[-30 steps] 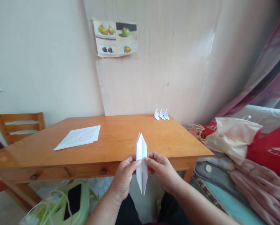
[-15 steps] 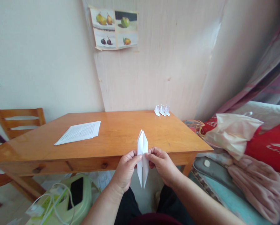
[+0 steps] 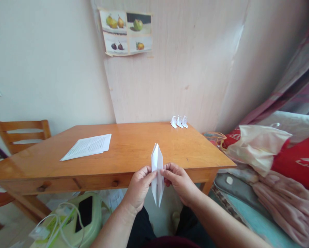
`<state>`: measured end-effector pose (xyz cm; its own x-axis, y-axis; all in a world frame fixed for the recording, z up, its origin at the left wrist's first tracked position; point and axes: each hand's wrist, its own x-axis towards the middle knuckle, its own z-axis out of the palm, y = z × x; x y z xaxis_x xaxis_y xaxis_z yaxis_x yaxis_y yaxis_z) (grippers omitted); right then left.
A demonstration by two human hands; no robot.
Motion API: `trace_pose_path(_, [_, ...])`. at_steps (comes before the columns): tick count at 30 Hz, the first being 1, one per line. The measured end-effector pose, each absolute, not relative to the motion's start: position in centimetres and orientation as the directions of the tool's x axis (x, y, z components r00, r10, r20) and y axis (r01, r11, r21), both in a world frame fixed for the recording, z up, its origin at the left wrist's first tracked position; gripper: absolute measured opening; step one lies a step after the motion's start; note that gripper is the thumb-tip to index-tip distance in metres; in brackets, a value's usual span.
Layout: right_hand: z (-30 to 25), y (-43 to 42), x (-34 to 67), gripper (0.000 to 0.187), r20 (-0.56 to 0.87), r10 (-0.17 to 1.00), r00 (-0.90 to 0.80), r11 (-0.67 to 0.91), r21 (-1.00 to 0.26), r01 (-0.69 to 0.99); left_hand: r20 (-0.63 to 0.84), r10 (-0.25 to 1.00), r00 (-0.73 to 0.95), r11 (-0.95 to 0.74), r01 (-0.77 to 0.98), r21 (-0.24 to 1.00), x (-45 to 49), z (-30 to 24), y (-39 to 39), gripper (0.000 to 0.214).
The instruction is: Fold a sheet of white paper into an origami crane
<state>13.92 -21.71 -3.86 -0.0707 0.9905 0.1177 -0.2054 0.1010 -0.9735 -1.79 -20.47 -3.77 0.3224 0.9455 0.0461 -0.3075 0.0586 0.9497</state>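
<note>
A long, narrow piece of folded white paper (image 3: 157, 158), pointed at both ends, is held upright in front of the table's near edge. My left hand (image 3: 141, 182) pinches its left side at mid-height, thumb on the near face. On the opposite side my right hand (image 3: 177, 179) grips it the same way, its thumb pressed near the centre crease. The lower end splits into two points below my hands. The fingers behind the paper are partly hidden. At the table's far right edge stand three small folded paper figures (image 3: 179, 122) in a row.
A wooden table (image 3: 133, 144) with drawers stands before me. A stack of printed sheets (image 3: 88, 146) lies on its left. Lower left, a green stool (image 3: 93, 210) carries a black phone (image 3: 83, 213) and white cables. Bags and a pink cloth (image 3: 286, 203) lie at right.
The paper's two upper halves look slightly more angled apart along the centre crease. Both hands keep their hold in nearly the same place.
</note>
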Motion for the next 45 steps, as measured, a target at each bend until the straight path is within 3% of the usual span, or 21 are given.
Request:
trace_pose_path(6, [-4.0, -21.5, 14.1, 0.023, 0.129, 0.983, -0.13, 0.106, -0.98, -0.17, 0.068, 0.963, 0.26, -0.002, -0.245, 0.97, -1.9, -3.8, -20.4, 0.026])
trace_pose_path(13, [-3.6, -21.6, 14.1, 0.023, 0.141, 0.985, -0.099, 0.118, -0.971, -0.208, 0.01, 0.944, 0.33, 0.111, -0.348, 0.931, -1.8, -3.5, -20.3, 0.033])
trace_pose_path(20, [-3.0, -22.1, 13.8, 0.025, 0.145, 0.978, -0.151, 0.103, -0.961, -0.256, -0.04, 0.934, 0.355, 0.23, -0.512, 0.827, -2.0, -3.8, -20.3, 0.014])
trace_pose_path(29, [-2.9, -22.3, 13.5, 0.023, 0.099, 0.991, -0.091, 0.077, -0.972, -0.221, 0.002, 0.886, 0.464, 0.273, -0.526, 0.805, -1.9, -3.8, -20.4, 0.01])
trace_pose_path(34, [-3.5, -22.0, 13.4, 0.021, 0.129, 0.991, -0.024, 0.126, -0.988, -0.093, -0.022, 0.882, 0.47, 0.291, -0.506, 0.812, -1.9, -3.9, -20.5, 0.014])
trace_pose_path(38, [-4.1, -21.7, 13.3, 0.017, 0.267, 0.958, 0.106, 0.254, -0.959, 0.127, -0.049, 0.895, 0.443, 0.289, -0.493, 0.82, -2.0, -4.1, -20.5, 0.019])
trace_pose_path(45, [-3.6, -22.5, 13.0, 0.007, 0.342, 0.938, 0.051, 0.318, -0.911, 0.263, 0.024, 0.927, 0.373, 0.176, -0.493, 0.852, -1.9, -4.3, -20.3, 0.015])
